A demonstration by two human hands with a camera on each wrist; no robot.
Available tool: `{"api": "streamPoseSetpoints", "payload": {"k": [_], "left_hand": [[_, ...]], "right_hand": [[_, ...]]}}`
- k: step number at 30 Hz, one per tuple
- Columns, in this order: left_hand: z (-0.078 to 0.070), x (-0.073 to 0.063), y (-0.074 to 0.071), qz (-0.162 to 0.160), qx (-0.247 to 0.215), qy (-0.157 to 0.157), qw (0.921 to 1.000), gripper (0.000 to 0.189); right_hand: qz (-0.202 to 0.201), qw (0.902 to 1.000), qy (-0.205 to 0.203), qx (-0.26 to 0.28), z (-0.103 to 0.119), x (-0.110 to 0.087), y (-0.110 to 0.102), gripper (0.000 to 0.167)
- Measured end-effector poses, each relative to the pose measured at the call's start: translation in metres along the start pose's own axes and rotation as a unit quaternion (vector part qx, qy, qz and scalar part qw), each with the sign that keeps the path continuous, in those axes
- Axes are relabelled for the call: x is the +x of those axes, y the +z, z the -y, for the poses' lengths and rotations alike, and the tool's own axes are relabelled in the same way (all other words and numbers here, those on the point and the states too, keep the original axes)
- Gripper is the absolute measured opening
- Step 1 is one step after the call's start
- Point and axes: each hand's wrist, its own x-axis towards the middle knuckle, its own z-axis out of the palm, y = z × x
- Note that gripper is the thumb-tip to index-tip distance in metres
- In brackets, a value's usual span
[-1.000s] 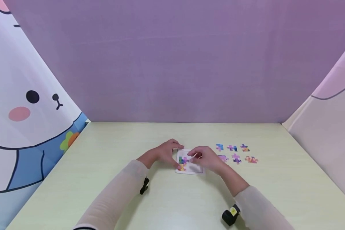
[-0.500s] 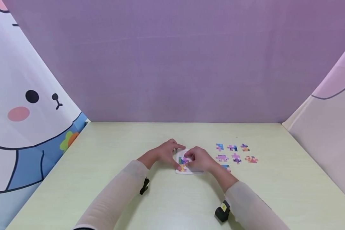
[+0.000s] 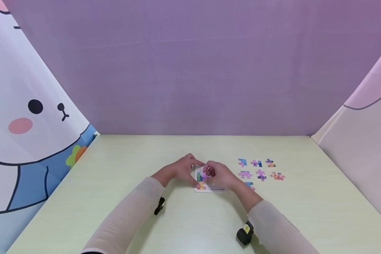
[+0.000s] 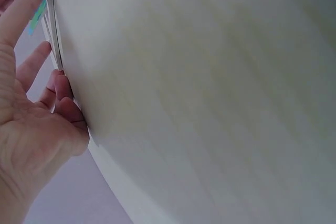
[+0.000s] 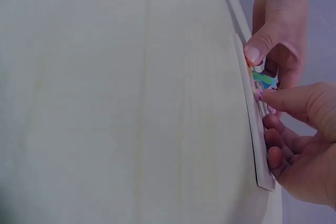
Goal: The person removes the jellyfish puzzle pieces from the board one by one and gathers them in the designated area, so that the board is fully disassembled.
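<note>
A white puzzle tray (image 3: pixel 215 191) lies on the table, with a green-and-blue puzzle piece (image 3: pixel 199 176) and a yellow-orange piece (image 3: pixel 201 187) at its left side. My left hand (image 3: pixel 183 169) is spread along that side, thumb pressing near the lower left and a finger reaching the far edge. Over the middle of the tray, my right hand (image 3: pixel 221 176) pinches a pink-purple puzzle piece (image 3: pixel 204 176) beside the green one. The right wrist view shows my right thumb at this pink piece (image 5: pixel 259 94), low over the tray; my other right fingers are curled at the tray's edge.
Several loose puzzle pieces lie right of the tray: two rows, among them a pink one with eyes (image 3: pixel 245 175) and an orange one (image 3: pixel 277 176), plus a blue one (image 3: pixel 250 185) nearer my right wrist. A purple backdrop (image 3: pixel 190 70) stands behind the table.
My right hand has moved left across the tray to the placed pieces, uncovering the blue loose piece and more of the pink one with eyes. My left hand has stayed in place.
</note>
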Motion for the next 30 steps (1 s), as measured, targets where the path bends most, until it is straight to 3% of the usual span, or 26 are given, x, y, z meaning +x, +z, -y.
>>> {"api": "streamPoseSetpoints", "payload": {"k": [13,22,30], "left_hand": [[0.001,0.002,0.001,0.003,-0.010,0.001,1.0000,0.085],[0.000,0.002,0.001,0.003,-0.012,-0.008,0.9999,0.084],[0.000,0.003,0.000,0.007,-0.006,-0.011,0.9999,0.085]], "right_hand": [[-0.030,0.9972,0.031,0.061,-0.002,-0.006,-0.004,0.010],[-0.025,0.9851,0.053,0.161,-0.002,-0.019,-0.017,0.013],[-0.037,0.9849,0.061,0.158,-0.005,-0.031,-0.024,0.013]]}}
